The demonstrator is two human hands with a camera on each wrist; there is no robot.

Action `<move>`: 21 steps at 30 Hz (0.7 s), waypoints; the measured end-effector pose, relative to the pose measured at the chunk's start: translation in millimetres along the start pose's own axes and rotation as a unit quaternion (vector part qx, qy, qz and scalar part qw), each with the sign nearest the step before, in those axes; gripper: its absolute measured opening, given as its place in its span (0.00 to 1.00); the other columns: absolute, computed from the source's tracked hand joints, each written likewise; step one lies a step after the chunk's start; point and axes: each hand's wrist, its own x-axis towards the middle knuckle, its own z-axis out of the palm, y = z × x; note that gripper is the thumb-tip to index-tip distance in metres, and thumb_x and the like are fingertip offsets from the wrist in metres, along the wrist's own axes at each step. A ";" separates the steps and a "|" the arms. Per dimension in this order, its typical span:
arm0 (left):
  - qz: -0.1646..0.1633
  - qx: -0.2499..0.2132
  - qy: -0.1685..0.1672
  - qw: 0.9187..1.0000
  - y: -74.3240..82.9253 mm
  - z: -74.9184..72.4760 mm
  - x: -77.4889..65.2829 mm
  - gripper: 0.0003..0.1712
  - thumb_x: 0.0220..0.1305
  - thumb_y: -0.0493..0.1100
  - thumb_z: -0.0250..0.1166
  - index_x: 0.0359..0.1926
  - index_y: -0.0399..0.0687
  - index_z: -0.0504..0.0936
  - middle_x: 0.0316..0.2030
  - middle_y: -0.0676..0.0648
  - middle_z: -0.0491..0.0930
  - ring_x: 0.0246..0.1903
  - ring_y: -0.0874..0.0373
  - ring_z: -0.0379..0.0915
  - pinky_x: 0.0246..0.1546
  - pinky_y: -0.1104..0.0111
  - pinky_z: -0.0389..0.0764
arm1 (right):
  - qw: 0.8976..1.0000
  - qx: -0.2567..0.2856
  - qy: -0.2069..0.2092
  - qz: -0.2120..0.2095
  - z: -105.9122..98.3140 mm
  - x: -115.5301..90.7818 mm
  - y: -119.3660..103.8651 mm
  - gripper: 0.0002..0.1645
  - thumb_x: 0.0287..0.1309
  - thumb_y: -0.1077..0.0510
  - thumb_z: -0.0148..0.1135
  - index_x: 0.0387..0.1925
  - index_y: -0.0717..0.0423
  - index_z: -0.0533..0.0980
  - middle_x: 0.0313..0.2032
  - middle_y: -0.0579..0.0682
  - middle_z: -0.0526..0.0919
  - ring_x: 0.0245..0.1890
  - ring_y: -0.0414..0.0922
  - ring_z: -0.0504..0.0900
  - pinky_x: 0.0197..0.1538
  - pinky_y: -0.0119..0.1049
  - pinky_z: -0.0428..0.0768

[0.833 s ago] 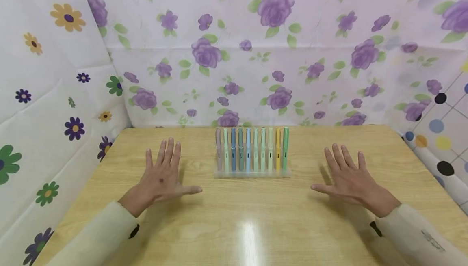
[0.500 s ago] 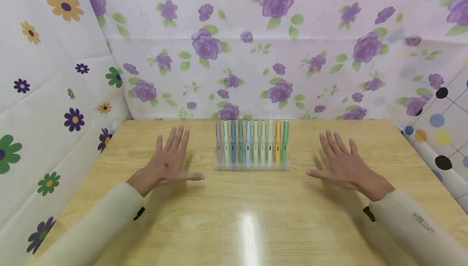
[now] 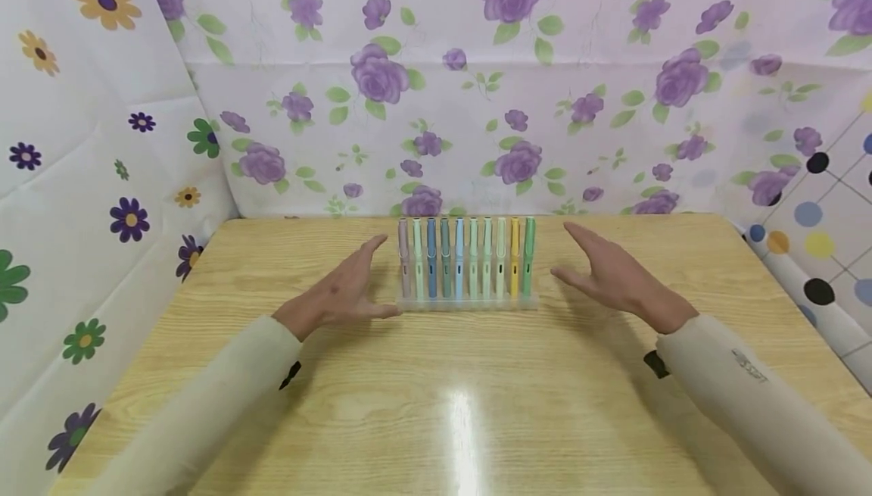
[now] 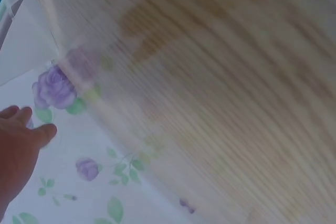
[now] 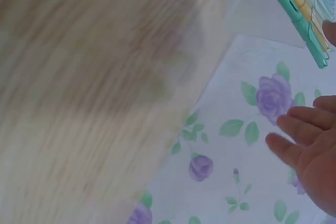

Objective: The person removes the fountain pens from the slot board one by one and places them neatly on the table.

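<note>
A row of several capped pens (image 3: 459,257) in mauve, blue, pale green, yellow and green stands upright in a clear plastic holder (image 3: 470,304) at the back middle of the table. My left hand (image 3: 338,290) reaches in from the left, thumb tip right at the holder's left end, fingers extended. On the other side, my right hand (image 3: 620,275) is a short gap from the green pen (image 3: 528,257), thumb and fingers spread apart. The right wrist view has the green pen (image 5: 296,19) at the row's end, above the right hand (image 5: 317,156). Neither hand holds anything.
The wooden table (image 3: 381,405) extends in front of the holder. Close behind it hangs a floral cloth (image 3: 470,125). Patterned cloths also hang at the left (image 3: 82,201) and right (image 3: 827,254) sides.
Both hands have moved inward toward the holder, the left going right and the right going left. They have turned from palm-down to palms facing each other. The camera view has shifted slightly.
</note>
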 end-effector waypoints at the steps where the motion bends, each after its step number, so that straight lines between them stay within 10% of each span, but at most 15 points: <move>1: -0.003 -0.013 -0.002 1.000 -0.7 1.1 2.2 0.70 0.53 0.61 0.76 0.78 0.43 0.38 0.76 0.34 0.46 0.74 0.38 0.47 0.69 0.44 0.57 | 1.000 0.009 0.004 -0.001 -0.4 3.2 -2.2 0.52 0.70 0.38 0.57 0.77 0.64 0.46 0.74 0.68 0.53 0.72 0.67 0.55 0.67 0.65 0.59; 21: 0.035 -0.128 -0.013 0.991 -9.5 13.4 17.9 0.58 0.52 0.41 0.80 0.71 0.47 0.47 0.71 0.33 0.59 0.70 0.39 0.59 0.67 0.45 0.61 | 0.986 0.136 0.095 -0.031 6.3 41.4 -16.5 0.36 0.72 0.54 0.59 0.74 0.60 0.60 0.62 0.67 0.74 0.58 0.62 0.78 0.60 0.55 0.74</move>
